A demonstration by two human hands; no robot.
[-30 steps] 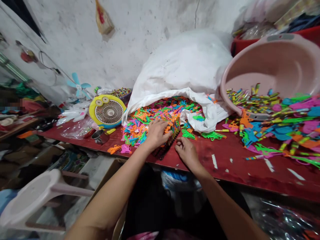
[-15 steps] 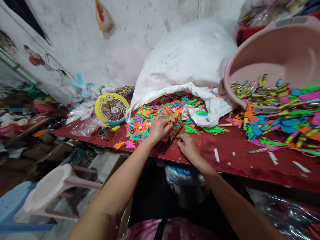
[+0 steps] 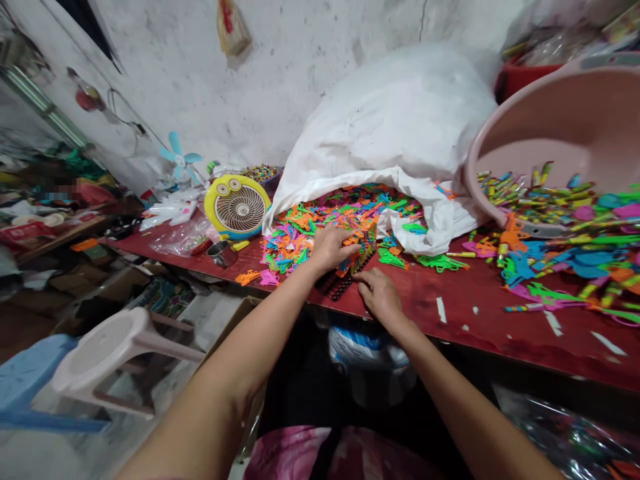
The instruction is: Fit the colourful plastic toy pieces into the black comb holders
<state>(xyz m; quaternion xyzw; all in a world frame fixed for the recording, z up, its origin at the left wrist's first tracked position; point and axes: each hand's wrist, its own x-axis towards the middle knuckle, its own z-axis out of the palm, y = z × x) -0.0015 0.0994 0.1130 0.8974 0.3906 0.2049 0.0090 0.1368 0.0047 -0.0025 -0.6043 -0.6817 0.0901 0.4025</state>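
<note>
My left hand (image 3: 330,249) reaches over a close row of colourful plastic toy guns (image 3: 369,239) standing in a black rack with holes (image 3: 340,285). Its thumb and forefinger lie around orange pieces; the other fingertips are hidden. On the rack's right side, my right hand (image 3: 381,295) rests on the table with its fingers curled and fingertips at the rack's edge. Whatever may be between those fingertips is too small to make out. Behind both hands, a heap of loose toy guns (image 3: 290,248) spills from a large white sack (image 3: 380,113).
A pink basin (image 3: 545,127) with small striped tubes stands right on the red table (image 3: 415,300), beside a pile of toy guns with tubes (image 3: 570,267). To the left are a yellow fan (image 3: 243,208), a metal cup (image 3: 221,254) and a plastic stool (image 3: 115,340).
The whole view has shifted slightly, so things appear farther right. Both hands stay at the rack, with the left still over the toy guns and the right beside the edge.
</note>
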